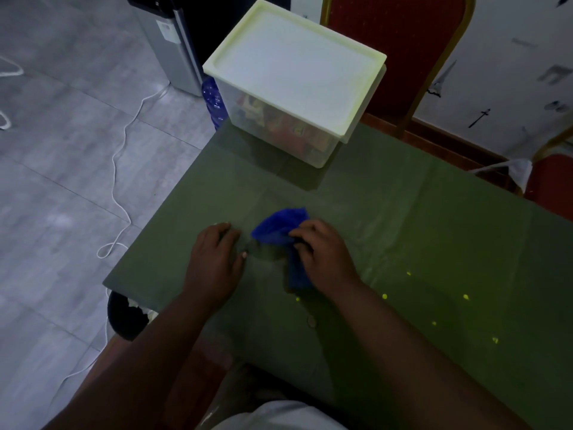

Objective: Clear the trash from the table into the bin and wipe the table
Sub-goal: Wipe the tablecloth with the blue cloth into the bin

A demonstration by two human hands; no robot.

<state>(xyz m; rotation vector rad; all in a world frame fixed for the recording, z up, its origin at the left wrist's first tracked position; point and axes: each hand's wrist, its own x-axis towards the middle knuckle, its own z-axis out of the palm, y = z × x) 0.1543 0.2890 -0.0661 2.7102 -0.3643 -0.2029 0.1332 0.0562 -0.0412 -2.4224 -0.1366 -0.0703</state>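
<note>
Cloth (279, 226) — well inside table (403, 212) edges

lidded box (294, 76) blocking far edge, table (434, 212) open right

This looks like a plain indoor room of the function-hall or dining sort, not a kitchen or a workshop: 2 red padded chairs (397, 41) (548, 181) with gold metal frames stand at a green-covered worktop (403, 212). A grey tiled floor (62, 150), a marked white wall (511, 57), a tall grey appliance (173, 48) with a trailing white cable (121, 144), a lidded plastic storage box (294, 66) and a black bin (124, 318) by the worktop's corner fit that.
</note>
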